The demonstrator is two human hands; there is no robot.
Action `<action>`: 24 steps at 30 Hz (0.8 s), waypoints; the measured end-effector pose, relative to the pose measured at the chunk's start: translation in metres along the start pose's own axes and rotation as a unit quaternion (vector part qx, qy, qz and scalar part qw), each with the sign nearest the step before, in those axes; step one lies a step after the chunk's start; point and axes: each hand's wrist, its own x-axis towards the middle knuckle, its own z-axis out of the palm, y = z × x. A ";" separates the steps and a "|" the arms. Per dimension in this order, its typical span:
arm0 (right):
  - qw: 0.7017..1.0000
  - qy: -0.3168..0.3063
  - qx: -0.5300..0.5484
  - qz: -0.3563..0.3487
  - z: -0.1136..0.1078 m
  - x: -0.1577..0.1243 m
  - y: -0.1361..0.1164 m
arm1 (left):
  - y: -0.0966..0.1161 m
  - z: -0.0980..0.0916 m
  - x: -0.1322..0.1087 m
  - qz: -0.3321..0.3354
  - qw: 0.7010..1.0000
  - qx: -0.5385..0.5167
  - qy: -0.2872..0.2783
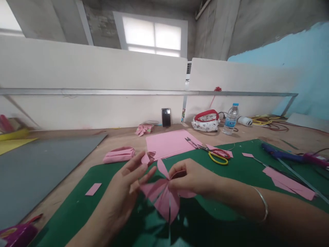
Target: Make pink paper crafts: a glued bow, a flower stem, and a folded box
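My right hand [194, 176] pinches a pink paper flower [168, 204] near its centre, and the petals fan out below and to the left of the fingers. To the left of the flower is my left hand [125, 183], its thumb and forefinger closed on a small curled pink paper petal [145, 159]. Its other fingers come close to the flower's left petals; whether they touch, I cannot tell. Under both hands lies a green cutting mat [77, 202]. A small pink paper rectangle [93, 189] rests on the mat, left of my left forearm.
Scissors [218, 156] with red and yellow handles lie by pink paper sheets [167, 142]. Folded pink paper [119, 155] sits behind my left hand. Pink strips [290, 185] and a blue glue gun [282, 152] are at right. Farther back stand a phone [166, 117], pouch [205, 121] and bottle [230, 120].
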 end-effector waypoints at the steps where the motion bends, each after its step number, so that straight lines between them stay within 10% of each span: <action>1: 0.999 0.006 0.031 0.028 -0.005 -0.004 -0.001 | 0.002 -0.003 0.004 0.013 0.999 0.037 -0.003; 6: 0.996 0.039 0.068 0.045 -0.025 -0.014 0.013 | 0.001 -0.033 0.033 0.116 0.913 0.390 -0.022; 10: 0.997 0.041 0.065 0.030 -0.039 -0.012 0.026 | -0.003 -0.056 0.040 0.133 0.695 0.707 -0.008; 12: 0.997 0.010 0.068 0.028 -0.044 -0.012 0.028 | -0.001 -0.058 0.036 0.130 0.642 0.756 0.000; 15: 0.996 -0.039 0.077 0.023 -0.048 -0.015 0.028 | 0.002 -0.045 0.031 0.110 0.678 0.726 -0.030; 20: 0.996 -0.083 0.042 0.005 -0.047 -0.020 0.026 | -0.021 -0.013 0.024 0.122 0.853 0.501 -0.085; 24: 0.992 -0.120 -0.036 -0.033 -0.040 -0.023 0.027 | -0.048 0.003 0.014 0.052 0.930 0.314 -0.186</action>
